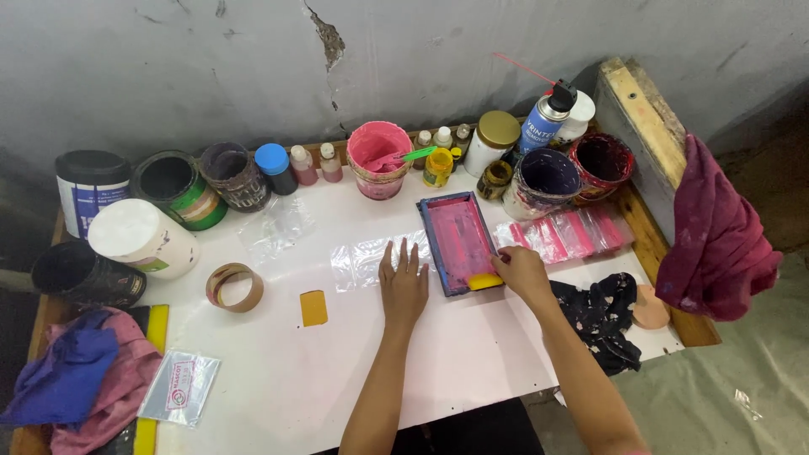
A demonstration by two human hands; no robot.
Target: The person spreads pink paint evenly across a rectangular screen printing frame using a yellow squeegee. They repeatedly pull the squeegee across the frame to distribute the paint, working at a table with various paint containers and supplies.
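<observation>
White table (472,371) fills the view, grey cracked wall behind it. Landmark: the small blue-framed screen (458,243), pink ink across its mesh, lying flat near table centre.

Wooden frame (645,118) leans right of the screen at the table edge, with a maroon cloth (720,236) draped off it. Far left of the screen stand a white tub (143,238) on its side and several dark paint tubs. Behind the screen, a pink ink bucket (378,158) with a green-handled stirrer in it; behind and right, a spray can (546,118) and two stained ink pots. A black rag (602,316) lies right of the screen, near the front edge. A clear plastic sheet (366,257) runs under the screen, out to its left. Tape roll (234,286) well left; small yellow card (313,307) left and nearer the person.

Left hand (404,282) is flat, fingers spread, pressing the plastic just left of the screen and holding nothing. Right hand (522,271) is closed on a yellow squeegee (485,281) sitting at the screen's near end, touching the mesh.

Judged step: an ink pass over the screen, squeegee at the near end of its stroke. The next move calls for even pressure along the mesh while the left hand keeps sheet and frame from shifting; slippage would smear.
</observation>
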